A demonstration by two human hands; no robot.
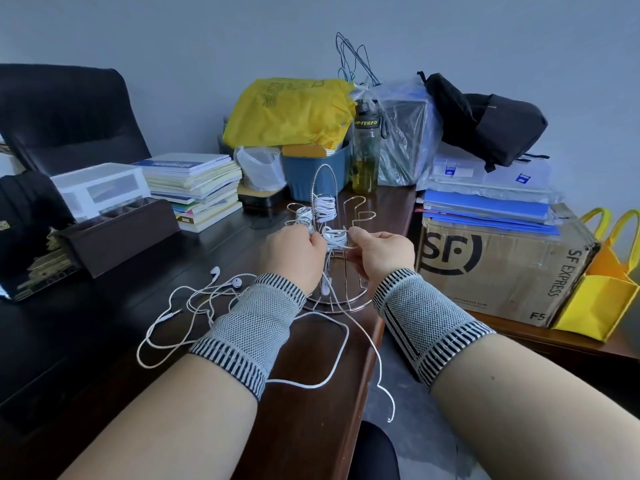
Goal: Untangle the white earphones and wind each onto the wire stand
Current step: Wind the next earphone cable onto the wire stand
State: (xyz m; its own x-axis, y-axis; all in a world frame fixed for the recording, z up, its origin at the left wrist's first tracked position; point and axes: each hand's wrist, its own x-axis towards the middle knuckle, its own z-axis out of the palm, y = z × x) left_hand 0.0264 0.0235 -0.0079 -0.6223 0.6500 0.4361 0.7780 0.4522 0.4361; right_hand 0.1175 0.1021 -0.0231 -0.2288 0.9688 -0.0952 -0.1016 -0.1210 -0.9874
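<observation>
The silver wire stand (pixel 325 178) rises near the right edge of the dark desk (pixel 104 306). White earphone cable is wound in bundles on three of its arms; the top bundle (pixel 325 205) sits highest. My left hand (pixel 292 252) pinches cable at the lowest bundle (pixel 335 237). My right hand (pixel 384 252) pinches the same cable just to its right. Its loose tail (pixel 341 344) trails back over the desk edge. Another white earphone set (pixel 194 299) lies tangled on the desk to the left, earbuds up.
A stack of books (pixel 197 185), a white drawer box (pixel 104 185) and a brown tray (pixel 121 230) stand at left. Behind the stand are a blue bin (pixel 315 171), a water bottle (pixel 365 150) and a yellow bag (pixel 291 109). An SF cardboard box (pixel 502 265) sits right.
</observation>
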